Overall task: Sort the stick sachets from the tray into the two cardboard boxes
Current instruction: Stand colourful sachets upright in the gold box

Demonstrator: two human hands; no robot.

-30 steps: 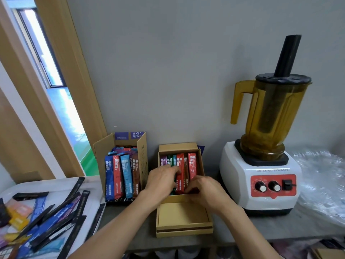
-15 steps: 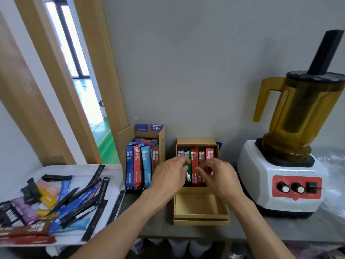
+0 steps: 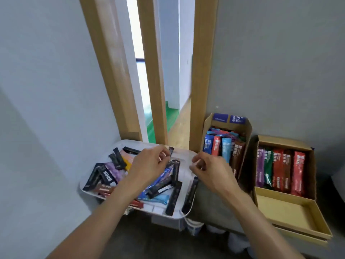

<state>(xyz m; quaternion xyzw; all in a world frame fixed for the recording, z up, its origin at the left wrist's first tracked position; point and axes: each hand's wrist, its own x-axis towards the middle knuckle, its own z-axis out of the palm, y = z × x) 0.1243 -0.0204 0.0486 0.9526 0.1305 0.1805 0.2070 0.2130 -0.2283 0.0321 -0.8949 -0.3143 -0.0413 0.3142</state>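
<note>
Nearest to us, our two bare forearms are reaching up and forward over the dark grey counter (image 3: 164,238). We are holding our left hand (image 3: 149,163) above the middle of the white rounded plastic tray (image 3: 184,156), fingers curled, with the fingertips pinching the top of a black stick sachet (image 3: 170,151) at the tray's far side. We are keeping our right hand (image 3: 211,170) over the tray's right edge, fingers loosely curled inward; we cannot tell whether anything is between them, as they are blurred.

The tray is carrying a loose heap of stick sachets (image 3: 112,174) in black, purple, blue, orange and brown, lying crossed over one another. Two long black sachets (image 3: 190,195) are lying along its right side, near the rim.

To the right, the shallow brown cardboard box with the fold-down front (image 3: 287,212) is standing against the wall, holding an upright row of purple, green, red and brown sachets (image 3: 280,171). Between it and the tray, slightly farther back, the taller open brown cardboard box with blue flaps (image 3: 246,135) is holding blue, red, light blue and brown sachets (image 3: 222,148) on end.

Behind everything we are facing a pale grey wall (image 3: 280,62) and light wooden door frames (image 3: 201,71), with a green floor strip (image 3: 158,126) showing through the gap.
</note>
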